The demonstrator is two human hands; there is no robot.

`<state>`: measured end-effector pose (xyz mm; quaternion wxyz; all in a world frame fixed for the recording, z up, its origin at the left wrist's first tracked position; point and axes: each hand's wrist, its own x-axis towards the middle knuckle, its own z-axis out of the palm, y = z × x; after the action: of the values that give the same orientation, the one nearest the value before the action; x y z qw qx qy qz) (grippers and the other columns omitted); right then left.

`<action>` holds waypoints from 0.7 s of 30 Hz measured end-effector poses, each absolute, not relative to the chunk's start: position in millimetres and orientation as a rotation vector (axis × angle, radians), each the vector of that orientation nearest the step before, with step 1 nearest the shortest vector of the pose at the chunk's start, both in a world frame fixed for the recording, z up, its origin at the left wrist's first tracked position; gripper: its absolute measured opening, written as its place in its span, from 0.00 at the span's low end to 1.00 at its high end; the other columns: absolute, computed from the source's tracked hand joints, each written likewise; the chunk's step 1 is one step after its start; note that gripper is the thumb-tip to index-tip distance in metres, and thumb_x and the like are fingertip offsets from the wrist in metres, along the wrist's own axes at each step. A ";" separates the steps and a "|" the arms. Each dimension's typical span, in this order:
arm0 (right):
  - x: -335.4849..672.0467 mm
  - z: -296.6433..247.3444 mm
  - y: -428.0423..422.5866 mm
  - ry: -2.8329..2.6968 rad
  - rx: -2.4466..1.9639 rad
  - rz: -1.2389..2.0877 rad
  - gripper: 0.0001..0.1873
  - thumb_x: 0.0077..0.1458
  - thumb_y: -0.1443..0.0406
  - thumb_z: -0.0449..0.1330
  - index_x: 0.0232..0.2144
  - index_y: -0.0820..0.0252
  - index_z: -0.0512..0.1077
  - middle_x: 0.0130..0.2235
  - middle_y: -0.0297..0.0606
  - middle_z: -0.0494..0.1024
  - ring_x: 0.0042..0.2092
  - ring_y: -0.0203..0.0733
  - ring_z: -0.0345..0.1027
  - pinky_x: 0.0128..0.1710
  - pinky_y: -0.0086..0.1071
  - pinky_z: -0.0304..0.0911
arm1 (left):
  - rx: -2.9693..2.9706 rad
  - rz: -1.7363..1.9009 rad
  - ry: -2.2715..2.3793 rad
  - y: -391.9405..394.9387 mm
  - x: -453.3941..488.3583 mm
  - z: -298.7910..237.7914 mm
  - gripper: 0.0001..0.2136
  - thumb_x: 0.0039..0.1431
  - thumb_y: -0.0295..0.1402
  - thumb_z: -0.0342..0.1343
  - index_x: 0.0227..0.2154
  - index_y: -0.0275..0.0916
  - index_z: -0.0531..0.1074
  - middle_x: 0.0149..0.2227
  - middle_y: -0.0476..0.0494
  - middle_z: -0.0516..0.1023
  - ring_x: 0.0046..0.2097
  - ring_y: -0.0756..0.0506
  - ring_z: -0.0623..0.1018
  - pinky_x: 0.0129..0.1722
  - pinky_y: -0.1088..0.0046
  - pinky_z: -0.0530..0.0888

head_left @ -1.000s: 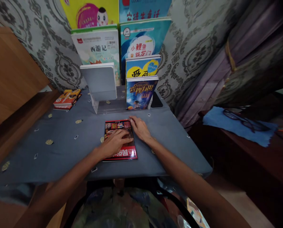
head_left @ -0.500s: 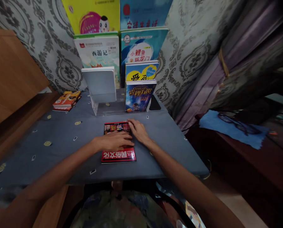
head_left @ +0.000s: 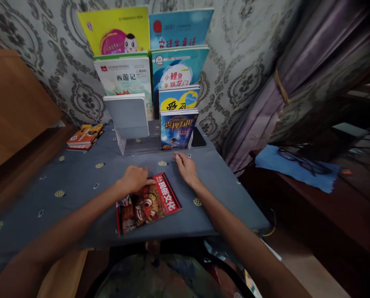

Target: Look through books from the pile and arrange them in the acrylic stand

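A magazine-like book with a red border, white Chinese lettering and a colourful mask picture lies turned at an angle near the front of the table. My left hand is at its far edge, thumb on the cover and the other fingers curled at the edge; their tips are hidden. To the right of the book, apart from it, my right hand hovers over or rests on the cloth. Its fingers are bent and close together, with nothing visible in them.
Behind my hands stands a clear tiered rack with several upright books, among them a blue book. A dark phone-like slab lies beside it. Orange books are stacked at left. Glasses on a blue cloth lie at right.
The book has rotated and slid toward me, exposing its mask picture. My left hand has gone from flat on the cover to its far edge. My right hand has come off the book.
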<state>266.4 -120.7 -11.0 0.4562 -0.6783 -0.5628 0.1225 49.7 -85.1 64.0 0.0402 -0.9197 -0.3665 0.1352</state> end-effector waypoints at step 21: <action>251.0 -8.1 -129.1 -1.678 -1.797 0.252 0.17 0.69 0.60 0.47 0.45 0.57 0.76 0.40 0.41 0.83 0.44 0.44 0.76 0.44 0.31 0.64 | -2.981 -0.254 -0.940 -135.0 10.3 19.0 0.17 0.70 0.40 0.47 0.56 0.37 0.68 0.60 0.31 0.70 0.61 0.36 0.71 0.57 0.53 0.71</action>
<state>251.0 -129.1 -8.1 0.3286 -0.6866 -0.6413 0.0963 10.3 -135.0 19.0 0.0028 -0.9506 -0.2998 -0.0811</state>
